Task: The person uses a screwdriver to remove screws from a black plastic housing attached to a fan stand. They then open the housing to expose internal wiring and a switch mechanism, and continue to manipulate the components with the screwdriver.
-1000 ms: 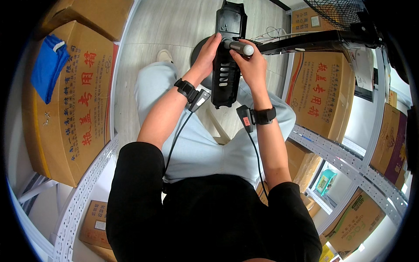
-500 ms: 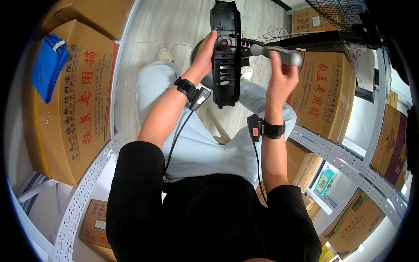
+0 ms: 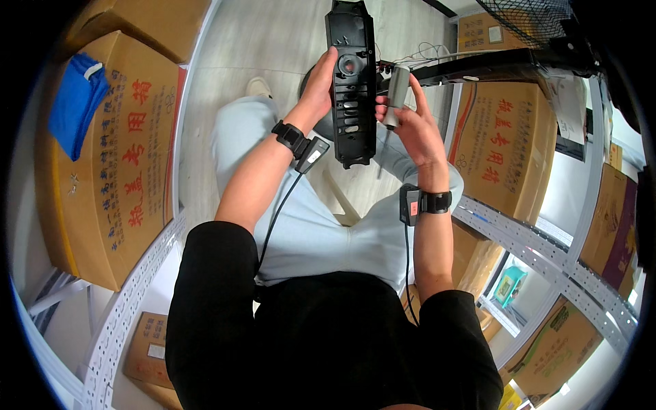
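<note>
Two closed grips are showing: the left hand [image 3: 318, 92] is holding the long black housing [image 3: 354, 87] by its edge, with both ends reaching beyond that grip; just right of the housing, the right hand [image 3: 421, 137] is clasping the grey cylindrical tool [image 3: 398, 94] between thumb and fingers

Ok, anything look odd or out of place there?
No damage shows on the black frame or grey tool. Perhaps the blue cloth is out of place, lying loose on the cardboard box at left.
</note>
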The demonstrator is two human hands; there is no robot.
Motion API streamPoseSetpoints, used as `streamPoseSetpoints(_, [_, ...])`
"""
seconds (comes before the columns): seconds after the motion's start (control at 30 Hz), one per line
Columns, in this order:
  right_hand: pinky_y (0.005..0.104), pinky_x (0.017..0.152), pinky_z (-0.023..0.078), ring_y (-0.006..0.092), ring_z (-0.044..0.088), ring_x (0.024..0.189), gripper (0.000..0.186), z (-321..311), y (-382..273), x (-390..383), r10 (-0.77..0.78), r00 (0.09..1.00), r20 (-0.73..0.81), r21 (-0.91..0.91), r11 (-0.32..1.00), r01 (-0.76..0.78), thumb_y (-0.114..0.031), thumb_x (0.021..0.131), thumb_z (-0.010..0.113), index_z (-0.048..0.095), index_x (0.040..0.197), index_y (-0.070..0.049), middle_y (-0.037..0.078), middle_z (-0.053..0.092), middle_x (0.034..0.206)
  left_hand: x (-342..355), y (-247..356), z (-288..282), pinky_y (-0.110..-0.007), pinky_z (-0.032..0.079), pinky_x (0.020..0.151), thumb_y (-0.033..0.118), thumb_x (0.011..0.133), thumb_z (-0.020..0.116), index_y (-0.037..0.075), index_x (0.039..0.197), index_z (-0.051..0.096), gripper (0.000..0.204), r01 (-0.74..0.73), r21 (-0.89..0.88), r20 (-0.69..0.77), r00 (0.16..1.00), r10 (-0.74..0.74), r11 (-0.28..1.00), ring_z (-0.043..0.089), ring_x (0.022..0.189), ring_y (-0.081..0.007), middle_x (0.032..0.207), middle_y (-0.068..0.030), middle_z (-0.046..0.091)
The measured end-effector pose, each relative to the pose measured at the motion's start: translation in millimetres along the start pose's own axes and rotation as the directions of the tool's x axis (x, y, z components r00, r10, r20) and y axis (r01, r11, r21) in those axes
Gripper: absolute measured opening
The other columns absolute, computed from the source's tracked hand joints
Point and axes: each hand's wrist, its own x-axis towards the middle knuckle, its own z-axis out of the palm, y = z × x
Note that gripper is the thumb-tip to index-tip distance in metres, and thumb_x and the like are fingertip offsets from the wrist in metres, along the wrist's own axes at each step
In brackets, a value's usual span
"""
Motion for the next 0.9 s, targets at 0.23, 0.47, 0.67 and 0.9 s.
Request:
streamPoseSetpoints(0.23, [0.0401,0.095,0.055,0.0316,0.066,0.11,0.044,15.6,9.5,4.3,0.034,0.998,0.048,0.012,0.999,-0.035,-0.006,0.101,0.047,0.042,0.145,-0.006,0.026,0.063,0.119,2.4,-2.5,-3.1,-0.032,0.051,0.09,0.046,0.105,0.045,0.007,0.127,0.054,0.046,0.041,-0.003,-0.023,0.999,-0.041,0.999,0.062,0.101,-0.0134,0.113,-0.0034,0.064])
streamPoseSetpoints(0.47, [0.0402,0.09,0.057,0.0363,0.065,0.111,0.051,18.9,4.7,14.6,0.035,0.985,0.168,0.196,0.978,-0.068,-0.004,0.1,0.035,0.034,0.151,-0.005,0.03,0.059,0.127,-0.9,0.3,-1.3,-0.033,0.049,0.091,0.047,0.105,0.044,0.007,0.123,0.056,0.045,0.061,0.012,-0.039,0.997,-0.061,0.998,0.061,0.101,-0.0129,0.112,-0.0026,0.064])
streamPoseSetpoints(0.67, [0.0295,0.08,0.056,0.0291,0.068,0.108,0.052,23.3,9.9,18.9,-0.044,0.99,0.135,-0.032,0.998,0.049,-0.007,0.101,0.047,0.033,0.151,-0.004,0.028,0.062,0.124,-5.0,4.5,5.2,-0.031,0.052,0.086,0.046,0.105,0.044,0.008,0.119,0.057,0.042,0.052,0.005,0.023,0.998,-0.052,0.999,0.063,0.097,-0.0125,0.107,-0.0024,0.065])
streamPoseSetpoints(0.9, [0.0244,0.061,0.051,0.0211,0.073,0.087,0.045,36.0,18.2,32.5,-0.135,0.99,-0.034,-0.357,0.927,0.114,-0.021,0.101,0.059,0.041,0.138,-0.002,0.018,0.072,0.099,4.6,-7.1,-7.0,-0.031,0.053,0.077,0.056,0.1,0.049,0.009,0.115,0.063,0.051,0.031,0.036,0.054,0.998,-0.033,0.999,0.065,0.09,-0.0145,0.105,-0.0026,0.068])
